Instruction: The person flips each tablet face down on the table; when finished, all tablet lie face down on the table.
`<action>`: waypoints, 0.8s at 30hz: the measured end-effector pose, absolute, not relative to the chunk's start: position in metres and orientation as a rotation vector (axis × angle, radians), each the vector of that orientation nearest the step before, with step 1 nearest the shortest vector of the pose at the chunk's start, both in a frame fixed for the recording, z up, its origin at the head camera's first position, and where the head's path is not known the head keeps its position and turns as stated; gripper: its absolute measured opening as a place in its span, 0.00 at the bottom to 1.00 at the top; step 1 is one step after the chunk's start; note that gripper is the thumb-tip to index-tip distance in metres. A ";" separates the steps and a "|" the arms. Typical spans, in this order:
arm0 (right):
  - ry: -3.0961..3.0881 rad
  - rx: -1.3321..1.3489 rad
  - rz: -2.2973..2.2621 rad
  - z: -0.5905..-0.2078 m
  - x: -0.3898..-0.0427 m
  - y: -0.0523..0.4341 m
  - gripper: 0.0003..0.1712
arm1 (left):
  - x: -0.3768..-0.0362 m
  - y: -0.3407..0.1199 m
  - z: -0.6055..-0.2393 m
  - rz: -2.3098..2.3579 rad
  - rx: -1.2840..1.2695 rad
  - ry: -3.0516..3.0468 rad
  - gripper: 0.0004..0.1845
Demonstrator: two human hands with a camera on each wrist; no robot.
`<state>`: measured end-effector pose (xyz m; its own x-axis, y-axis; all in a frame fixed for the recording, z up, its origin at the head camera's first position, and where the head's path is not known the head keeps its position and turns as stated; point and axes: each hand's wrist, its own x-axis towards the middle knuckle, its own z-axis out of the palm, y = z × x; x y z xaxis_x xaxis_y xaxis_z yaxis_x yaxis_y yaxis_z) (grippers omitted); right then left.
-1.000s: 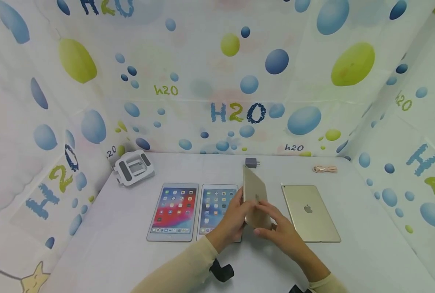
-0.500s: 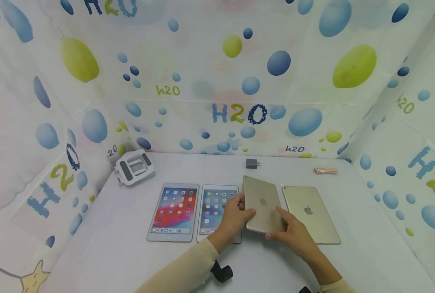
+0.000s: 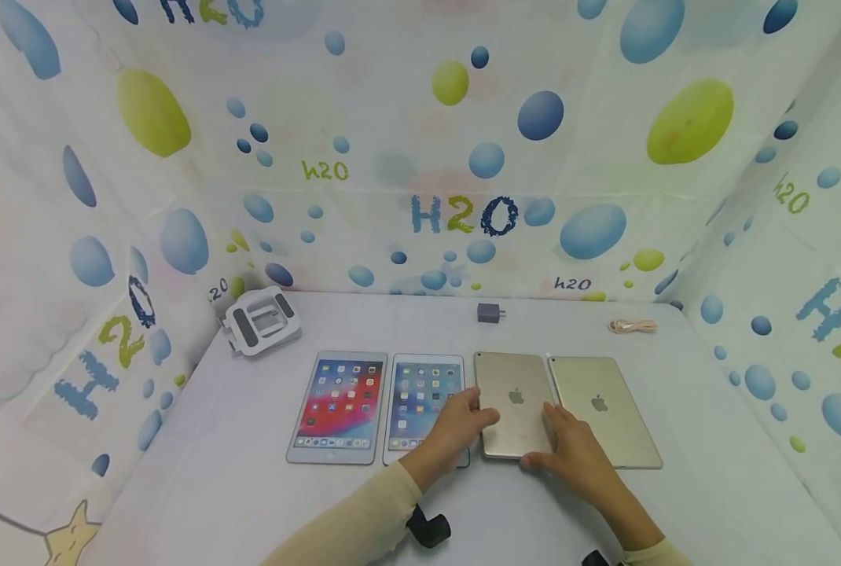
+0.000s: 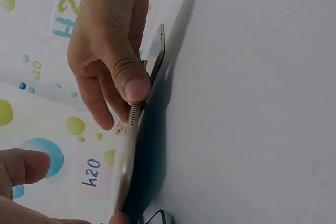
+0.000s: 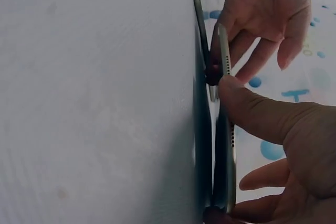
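A gold tablet (image 3: 515, 432) with an apple logo lies back side up, low over the table, its speaker-holed edge (image 4: 125, 166) facing me. My left hand (image 3: 457, 428) holds its left side, a fingertip tucked beneath the edge and the thumb over the back. At the right side, my right hand (image 3: 579, 456) grips it, the thumb (image 5: 239, 95) pressed to the near edge and a fingertip under the far side. A second gold tablet (image 3: 622, 428) lies face down just to the right. On the left, a white-framed tablet (image 3: 427, 393) shows its lit screen, partly hidden by my left hand.
Another lit tablet (image 3: 339, 405) with a red and blue screen lies further left. Behind stand a white folding stand (image 3: 260, 322), a dark plug adapter (image 3: 488, 313) and a coiled pinkish cable (image 3: 633, 326). A patterned curtain (image 3: 364, 228) closes off the table's back.
The gold tablet was tilted up steeply and has come down nearly flat between the two tablets beside it. Both hands went down with it, the right hand shifting rightward along it.
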<state>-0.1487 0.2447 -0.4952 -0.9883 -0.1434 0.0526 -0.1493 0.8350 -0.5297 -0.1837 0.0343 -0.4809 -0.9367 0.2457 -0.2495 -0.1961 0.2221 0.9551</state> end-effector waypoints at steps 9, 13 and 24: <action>-3.012 0.262 0.665 -0.496 -0.141 0.245 0.54 | -0.179 0.035 -0.473 1.727 0.052 2.120 0.36; -3.000 0.288 0.615 -0.497 -0.140 0.244 0.50 | -0.178 0.033 -0.469 1.685 0.071 2.114 0.36; -3.019 0.306 0.519 -0.497 -0.139 0.242 0.45 | -0.181 0.017 -0.465 1.668 0.121 2.100 0.35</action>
<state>-0.1388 0.2422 -0.4971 -0.9783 -0.1843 0.0950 -0.2054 0.9235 -0.3238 -0.1811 0.0169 -0.4654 -0.8936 0.3410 -0.2919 -0.2072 0.2634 0.9422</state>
